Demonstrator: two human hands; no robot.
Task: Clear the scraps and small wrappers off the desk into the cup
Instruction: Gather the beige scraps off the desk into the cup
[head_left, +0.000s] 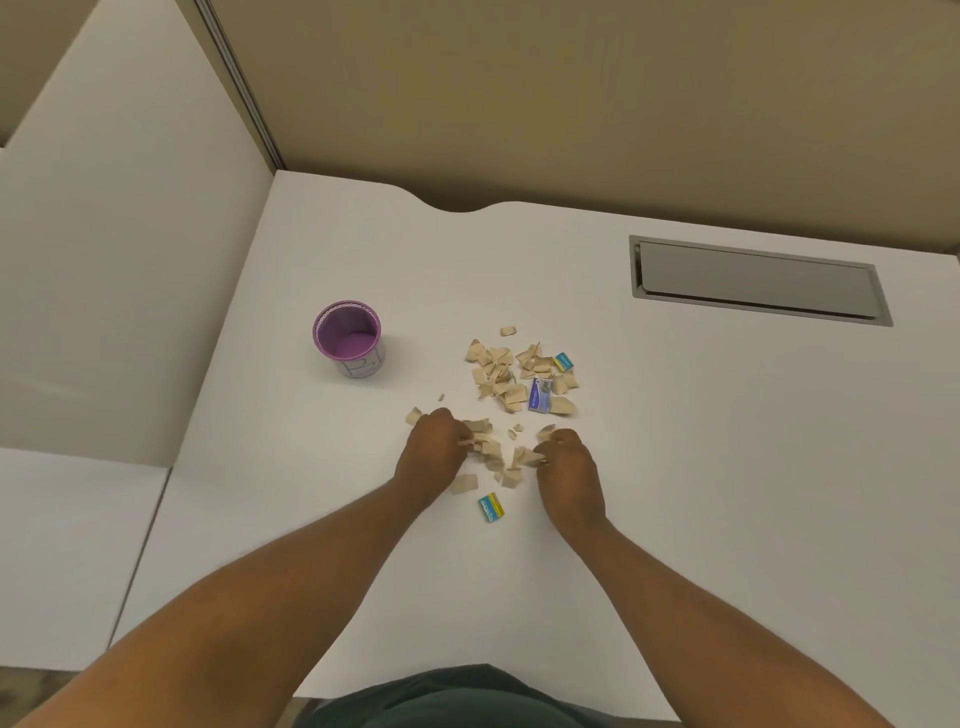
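Note:
Several beige paper scraps (503, 371) lie scattered on the white desk (675, 441), with more bunched between my hands. My left hand (434, 447) has its fingers curled around scraps at its right side. My right hand (566, 465) pinches scraps at its left side. A purple cup (348, 338) stands upright and open, up and to the left of the hands. A blue wrapper (540, 396) and a small blue-yellow wrapper (563, 361) sit in the far pile. Another blue-yellow wrapper (491, 507) lies between my wrists.
A grey cable hatch (753, 280) is set into the desk at the back right. A white partition panel (130, 234) rises along the left side. The desk's rear edge has a curved cut-out (457, 208).

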